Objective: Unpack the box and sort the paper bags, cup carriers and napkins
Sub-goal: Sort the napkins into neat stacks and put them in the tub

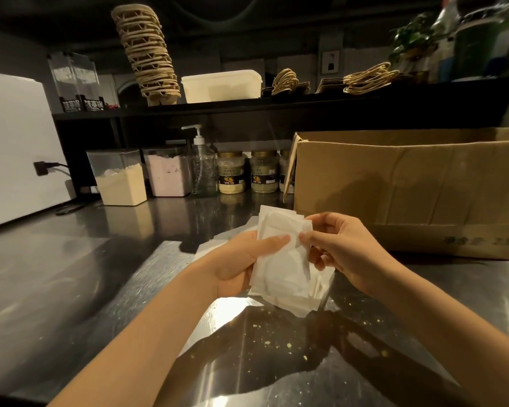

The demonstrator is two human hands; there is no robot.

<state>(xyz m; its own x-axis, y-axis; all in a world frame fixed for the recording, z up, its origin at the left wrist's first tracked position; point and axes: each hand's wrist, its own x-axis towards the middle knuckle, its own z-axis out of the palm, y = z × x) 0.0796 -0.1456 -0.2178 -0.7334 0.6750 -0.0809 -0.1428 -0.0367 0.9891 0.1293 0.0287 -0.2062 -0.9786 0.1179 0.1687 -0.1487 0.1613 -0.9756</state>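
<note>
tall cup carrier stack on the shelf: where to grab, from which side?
Probably at the bottom. The cup carrier stack leans left toward its top, so a high grip may tip it. Come from the front, one hand each side of the base; the white tub crowds its right side.

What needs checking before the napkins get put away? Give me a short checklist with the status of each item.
1. Napkins held securely: ok. The left hand and the right hand both grip the stack.
2. Stack squared up: not ok. The edges are fanned and uneven.
3. Counter clean for setting them down: not ok. Crumbs lie on the steel in front of the hands.
4. Cup carriers already sorted: ok. A tall stack stands on the shelf.
5. Cardboard box emptied: cannot tell. Its inside is hidden from this view.
</note>
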